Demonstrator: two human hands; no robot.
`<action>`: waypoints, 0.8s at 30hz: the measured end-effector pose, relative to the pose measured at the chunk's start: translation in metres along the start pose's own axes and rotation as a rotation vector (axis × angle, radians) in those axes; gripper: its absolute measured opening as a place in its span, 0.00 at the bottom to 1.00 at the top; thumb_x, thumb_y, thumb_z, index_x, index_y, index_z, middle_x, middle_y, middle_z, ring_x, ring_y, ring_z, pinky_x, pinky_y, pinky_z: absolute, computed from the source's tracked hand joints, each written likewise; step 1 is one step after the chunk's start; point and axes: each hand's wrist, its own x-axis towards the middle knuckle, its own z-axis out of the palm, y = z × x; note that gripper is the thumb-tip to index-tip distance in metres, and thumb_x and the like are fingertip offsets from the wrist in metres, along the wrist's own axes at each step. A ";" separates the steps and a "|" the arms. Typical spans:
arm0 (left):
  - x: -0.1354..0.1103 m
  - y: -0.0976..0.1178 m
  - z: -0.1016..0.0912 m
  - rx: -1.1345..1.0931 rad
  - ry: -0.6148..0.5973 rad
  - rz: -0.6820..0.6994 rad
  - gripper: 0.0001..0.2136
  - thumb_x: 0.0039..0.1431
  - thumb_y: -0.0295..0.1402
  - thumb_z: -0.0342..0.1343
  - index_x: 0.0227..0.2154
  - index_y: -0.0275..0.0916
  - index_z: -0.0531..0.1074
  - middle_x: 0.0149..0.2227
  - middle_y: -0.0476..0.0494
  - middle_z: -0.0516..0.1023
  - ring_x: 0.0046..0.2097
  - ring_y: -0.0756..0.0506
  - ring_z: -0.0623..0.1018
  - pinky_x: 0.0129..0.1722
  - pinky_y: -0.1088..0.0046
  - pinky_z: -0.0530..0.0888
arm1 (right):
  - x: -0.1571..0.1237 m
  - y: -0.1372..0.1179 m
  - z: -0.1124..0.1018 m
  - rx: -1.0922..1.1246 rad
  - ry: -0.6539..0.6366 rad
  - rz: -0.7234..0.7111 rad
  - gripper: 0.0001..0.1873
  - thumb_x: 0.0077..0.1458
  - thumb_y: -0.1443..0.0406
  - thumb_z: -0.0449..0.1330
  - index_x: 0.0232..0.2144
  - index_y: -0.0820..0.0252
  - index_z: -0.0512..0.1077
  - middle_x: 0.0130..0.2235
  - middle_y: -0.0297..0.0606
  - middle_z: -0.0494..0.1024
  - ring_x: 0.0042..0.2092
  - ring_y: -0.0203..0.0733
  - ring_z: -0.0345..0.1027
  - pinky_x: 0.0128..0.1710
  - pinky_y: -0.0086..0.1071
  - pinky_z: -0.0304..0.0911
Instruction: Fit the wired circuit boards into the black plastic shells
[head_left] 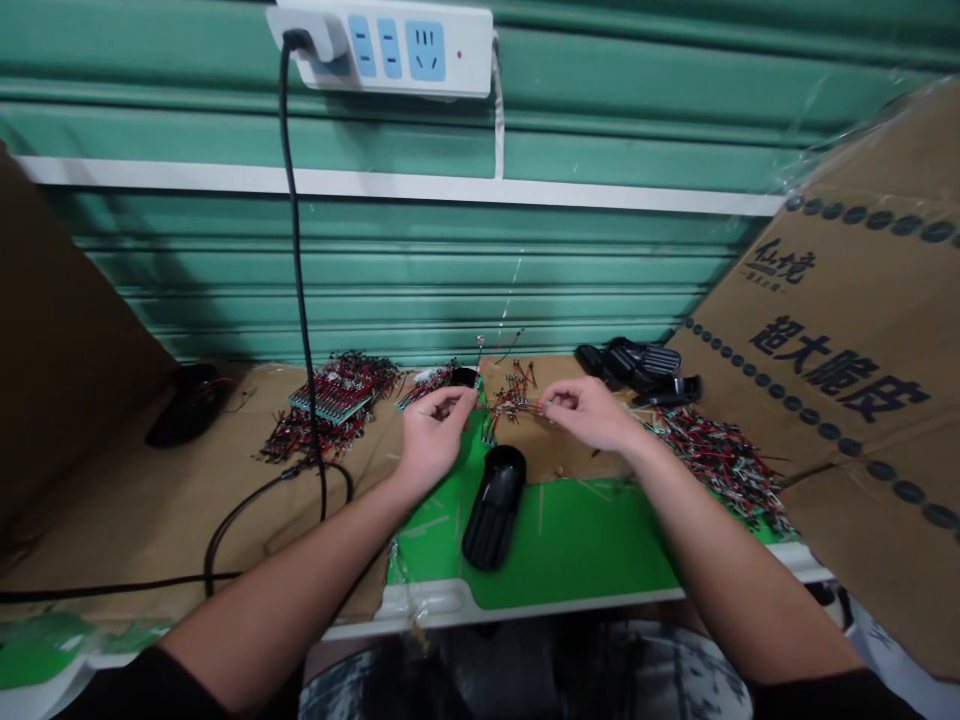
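Observation:
My left hand (435,435) is closed in a pinch above the green mat. A thin wire rises by its fingertips, but what they grip is too small to make out. My right hand (589,412) pinches at the right end of a small cluster of red and black wired parts (511,400), apparently on one of them. Between and below the hands lies a glossy black plastic shell (495,508), ribbed at its near end.
Wired circuit boards (337,395) are heaped at left, more wired parts (720,465) at right. Black shells (630,362) lie behind, another black piece (191,403) far left. A black cable (296,230) hangs from a power strip (390,50). Cardboard (840,370) walls the right side.

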 end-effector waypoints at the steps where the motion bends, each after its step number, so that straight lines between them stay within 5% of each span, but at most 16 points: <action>1: 0.000 0.000 0.000 -0.012 -0.008 -0.005 0.15 0.55 0.44 0.68 0.32 0.36 0.83 0.29 0.42 0.83 0.25 0.50 0.72 0.25 0.75 0.69 | 0.001 0.003 -0.008 -0.068 0.059 -0.002 0.14 0.49 0.57 0.59 0.27 0.62 0.78 0.22 0.33 0.73 0.24 0.35 0.61 0.26 0.29 0.52; 4: -0.001 0.001 0.001 -0.043 -0.024 -0.019 0.15 0.55 0.45 0.68 0.33 0.36 0.83 0.29 0.42 0.83 0.24 0.50 0.72 0.25 0.75 0.69 | 0.002 0.012 -0.033 -0.314 0.238 0.015 0.13 0.51 0.60 0.59 0.25 0.61 0.79 0.24 0.36 0.77 0.28 0.39 0.67 0.30 0.32 0.57; 6: -0.002 0.000 0.001 -0.058 -0.039 -0.024 0.15 0.55 0.45 0.69 0.33 0.36 0.83 0.29 0.43 0.83 0.24 0.51 0.72 0.24 0.75 0.69 | 0.000 0.018 -0.045 -0.463 0.238 0.057 0.13 0.53 0.60 0.59 0.25 0.60 0.81 0.25 0.37 0.79 0.29 0.42 0.70 0.32 0.34 0.59; 10: -0.003 -0.002 0.003 -0.062 -0.088 -0.021 0.16 0.55 0.46 0.69 0.33 0.36 0.83 0.29 0.43 0.83 0.23 0.51 0.72 0.24 0.75 0.68 | -0.003 0.016 -0.041 -0.690 0.310 0.084 0.14 0.54 0.59 0.64 0.35 0.60 0.86 0.37 0.47 0.84 0.36 0.49 0.75 0.38 0.38 0.64; 12: -0.005 -0.003 0.004 -0.057 -0.111 -0.022 0.16 0.55 0.46 0.68 0.33 0.35 0.83 0.29 0.43 0.83 0.24 0.51 0.72 0.24 0.75 0.69 | -0.005 0.008 -0.024 -0.611 0.349 -0.039 0.16 0.56 0.59 0.64 0.41 0.61 0.85 0.41 0.48 0.83 0.37 0.48 0.74 0.39 0.38 0.66; 14: -0.007 -0.003 0.006 -0.050 -0.139 -0.018 0.16 0.56 0.46 0.68 0.33 0.36 0.83 0.29 0.43 0.83 0.25 0.50 0.73 0.26 0.74 0.70 | -0.006 -0.003 0.000 -0.318 0.250 -0.169 0.18 0.61 0.56 0.63 0.45 0.60 0.84 0.40 0.44 0.83 0.33 0.42 0.72 0.36 0.35 0.67; 17: -0.011 -0.003 0.007 -0.009 -0.223 0.013 0.14 0.58 0.44 0.66 0.33 0.36 0.83 0.30 0.42 0.84 0.29 0.47 0.76 0.30 0.72 0.72 | -0.009 -0.016 0.036 0.060 0.165 -0.196 0.23 0.63 0.52 0.63 0.54 0.59 0.80 0.44 0.43 0.84 0.30 0.39 0.70 0.30 0.33 0.66; 21: -0.014 -0.002 0.006 0.117 -0.277 0.076 0.12 0.59 0.42 0.66 0.31 0.37 0.83 0.26 0.46 0.80 0.27 0.49 0.71 0.28 0.73 0.66 | -0.013 -0.020 0.056 0.086 0.222 -0.344 0.13 0.67 0.58 0.62 0.42 0.58 0.83 0.43 0.43 0.84 0.42 0.44 0.77 0.42 0.36 0.70; 24: -0.012 -0.003 0.006 0.072 -0.214 0.058 0.12 0.57 0.42 0.68 0.34 0.37 0.81 0.28 0.48 0.77 0.28 0.50 0.70 0.28 0.73 0.65 | -0.013 -0.018 0.053 -0.006 0.207 -0.375 0.11 0.68 0.61 0.61 0.39 0.57 0.83 0.39 0.41 0.84 0.40 0.43 0.77 0.41 0.36 0.69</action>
